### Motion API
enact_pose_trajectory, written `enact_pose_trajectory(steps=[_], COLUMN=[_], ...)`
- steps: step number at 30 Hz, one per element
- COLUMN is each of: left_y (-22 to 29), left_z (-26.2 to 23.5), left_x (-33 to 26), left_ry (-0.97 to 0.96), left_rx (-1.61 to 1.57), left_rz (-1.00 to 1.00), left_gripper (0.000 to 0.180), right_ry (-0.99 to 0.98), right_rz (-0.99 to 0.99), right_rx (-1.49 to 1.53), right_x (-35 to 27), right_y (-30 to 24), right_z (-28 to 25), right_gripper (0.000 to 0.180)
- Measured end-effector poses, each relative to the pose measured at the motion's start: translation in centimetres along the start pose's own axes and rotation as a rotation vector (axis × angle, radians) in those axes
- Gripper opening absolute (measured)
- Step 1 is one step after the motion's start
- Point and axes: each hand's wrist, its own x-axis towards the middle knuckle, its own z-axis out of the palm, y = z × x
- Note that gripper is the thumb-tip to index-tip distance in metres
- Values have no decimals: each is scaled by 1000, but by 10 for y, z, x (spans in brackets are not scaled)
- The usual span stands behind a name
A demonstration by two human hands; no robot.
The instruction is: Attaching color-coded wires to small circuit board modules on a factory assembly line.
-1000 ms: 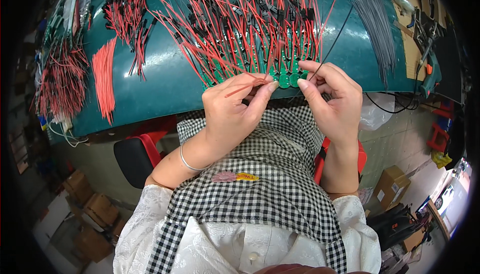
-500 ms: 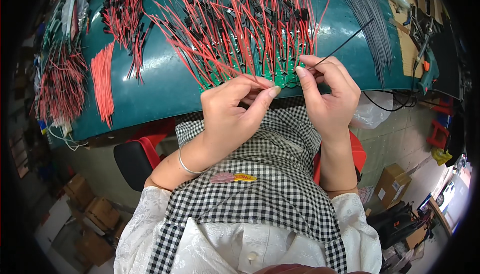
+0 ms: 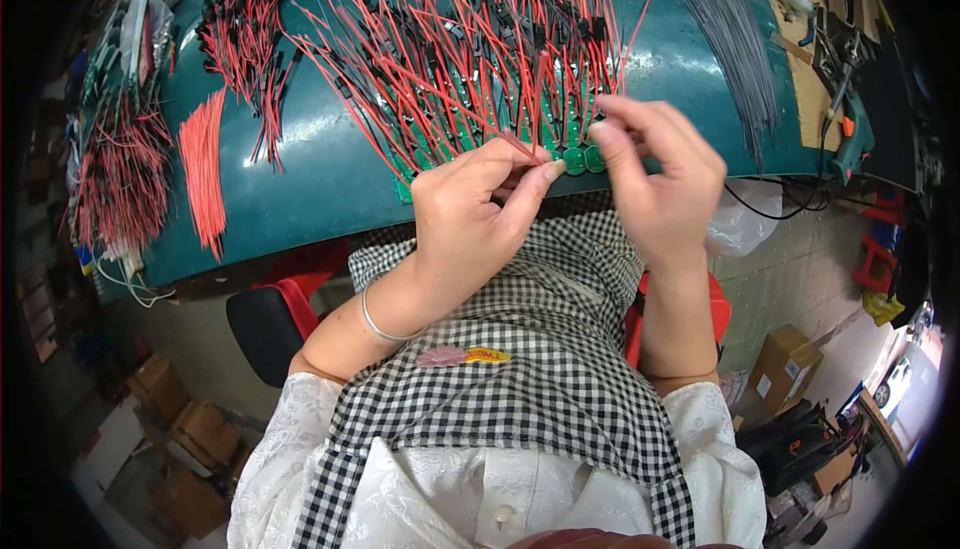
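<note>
My left hand is closed in a pinch at the near edge of the green circuit boards. Between thumb and forefinger it grips the end of a red wire, whose length slants away to the upper left. My right hand hovers just right of the boards, slightly blurred, thumb and forefinger apart and no wire visible between them. Beyond both hands, a dense crowd of red and black wires with black connectors rises from the small round boards.
A bundle of grey-black wires lies at the right of the green tabletop. At left are loose red wires, a pile of connector leads and hanging wired boards. Tools rest at the far right.
The black wire that was in my right hand no longer shows there. That hand's thumb and forefinger have parted and risen slightly. My left hand keeps its pinch, moved slightly right.
</note>
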Motion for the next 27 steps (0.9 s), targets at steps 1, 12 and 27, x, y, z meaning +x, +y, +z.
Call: enact_pose_trajectory(steps=[1, 12, 27], left_y=[1, -5, 13], left_z=[0, -2, -7], left_x=[1, -1, 1], left_ry=[-8, -50, -121], left_rx=[3, 99, -135], left_rz=[2, 105, -136], left_gripper=[7, 5, 11], right_ry=[37, 91, -5], right_rz=[-19, 347, 299], right_rx=[-35, -758, -823], right_x=[5, 33, 38], right_y=[5, 71, 87], right_z=[-7, -89, -101], right_gripper=[16, 24, 18])
